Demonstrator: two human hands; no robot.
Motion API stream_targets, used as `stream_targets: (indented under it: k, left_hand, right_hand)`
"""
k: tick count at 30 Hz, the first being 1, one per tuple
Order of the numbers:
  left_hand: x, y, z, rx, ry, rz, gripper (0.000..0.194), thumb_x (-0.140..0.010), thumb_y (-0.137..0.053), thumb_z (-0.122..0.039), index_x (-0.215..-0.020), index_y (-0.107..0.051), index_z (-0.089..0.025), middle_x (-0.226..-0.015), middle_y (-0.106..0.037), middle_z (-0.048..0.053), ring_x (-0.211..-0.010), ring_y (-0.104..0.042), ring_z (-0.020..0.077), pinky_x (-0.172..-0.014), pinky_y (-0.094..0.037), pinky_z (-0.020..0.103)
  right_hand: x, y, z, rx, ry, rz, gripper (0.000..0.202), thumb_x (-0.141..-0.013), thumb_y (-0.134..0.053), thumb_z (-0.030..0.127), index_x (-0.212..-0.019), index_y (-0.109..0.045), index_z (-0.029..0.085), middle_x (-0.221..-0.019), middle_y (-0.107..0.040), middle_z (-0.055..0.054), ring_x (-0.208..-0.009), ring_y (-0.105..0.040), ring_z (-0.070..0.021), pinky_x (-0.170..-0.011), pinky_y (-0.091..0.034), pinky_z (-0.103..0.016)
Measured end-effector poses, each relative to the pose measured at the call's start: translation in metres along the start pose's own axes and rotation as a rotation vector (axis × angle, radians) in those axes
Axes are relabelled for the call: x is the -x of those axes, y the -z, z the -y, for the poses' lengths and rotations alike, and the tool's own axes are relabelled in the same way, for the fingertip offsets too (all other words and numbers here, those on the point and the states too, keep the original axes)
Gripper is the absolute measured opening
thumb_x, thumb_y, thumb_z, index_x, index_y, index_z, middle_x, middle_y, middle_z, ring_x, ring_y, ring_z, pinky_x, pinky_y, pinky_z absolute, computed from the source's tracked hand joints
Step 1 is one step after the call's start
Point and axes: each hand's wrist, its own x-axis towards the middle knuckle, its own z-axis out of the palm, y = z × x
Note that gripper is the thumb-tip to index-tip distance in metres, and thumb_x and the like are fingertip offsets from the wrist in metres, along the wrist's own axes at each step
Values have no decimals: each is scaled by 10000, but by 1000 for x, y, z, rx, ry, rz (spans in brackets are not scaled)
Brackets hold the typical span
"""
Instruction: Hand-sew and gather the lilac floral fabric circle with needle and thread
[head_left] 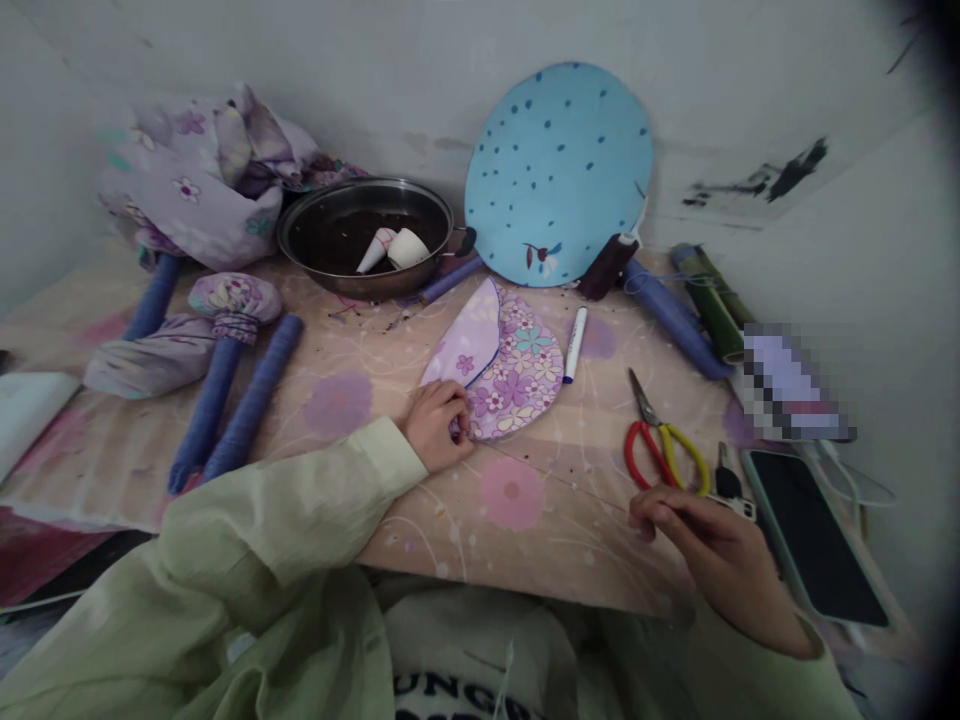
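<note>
My left hand (pixel 437 424) pinches the near edge of a folded floral fabric piece (pixel 504 362) lying on the low table (pixel 525 520); its pale lilac flap is turned up on the left. My right hand (pixel 712 545) hovers at the table's front right edge, fingers pinched together as if on something thin, which I cannot make out. Red and yellow scissors (pixel 664 440) lie just beyond my right hand. A white marker with a blue cap (pixel 574 345) rests to the right of the fabric.
A metal pan (pixel 367 238) holding thread cones, a blue spotted round fan (pixel 559 175) leaning on the wall, a heap of floral cloth (pixel 214 180), blue wrapped sticks (pixel 225 400), green sticks (pixel 709 300), a phone (pixel 814 535) and a small clipper (pixel 727 480).
</note>
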Motion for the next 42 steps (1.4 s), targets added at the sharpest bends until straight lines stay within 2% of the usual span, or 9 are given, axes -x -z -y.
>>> stream_targets:
  k: [7, 20, 25, 32, 42]
  left_hand:
    - [1, -1, 1, 4, 0, -3, 66, -537, -575, -123, -582, -541, -158, -857, -588, 60, -809, -543, 205, -762, -410, 360]
    - [0, -2, -2, -24, 17, 15, 75, -534, -559, -124, -591, -530, -163, -861, -580, 62, -822, -530, 211, -778, -415, 374]
    - [0, 1, -7, -58, 22, 34, 79, -538, -552, -116, -598, -524, -160, -875, -575, 79, -839, -522, 229, -791, -416, 398]
    - [0, 1, -8, -83, 17, 57, 83, -542, -552, -120, -609, -522, -159, -885, -574, 86, -854, -517, 241, -811, -412, 412]
    - [1, 0, -7, -75, 19, 50, 83, -540, -552, -124, -604, -513, -161, -894, -579, 88, -871, -522, 243, -829, -415, 416]
  right_hand:
    - [6, 2, 12, 12, -25, -48, 228, -838, -571, 309, -651, -637, 198, -630, -650, -21, -585, -619, -137, -533, -500, -187]
    - [22, 11, 8, 84, -133, -75, 276, -809, -580, 403, -647, -661, 195, -639, -652, -40, -520, -596, -142, -477, -504, -200]
    - [28, 13, 9, 131, -118, -61, 253, -808, -575, 392, -674, -678, 204, -654, -666, -33, -490, -596, -134, -455, -499, -192]
    - [38, 19, 7, 197, -95, 14, 211, -825, -551, 360, -735, -682, 221, -675, -665, -15, -540, -622, -128, -501, -511, -168]
    - [40, 23, 7, 199, -63, 60, 228, -819, -553, 355, -697, -689, 218, -678, -688, -22, -496, -620, -131, -476, -514, -165]
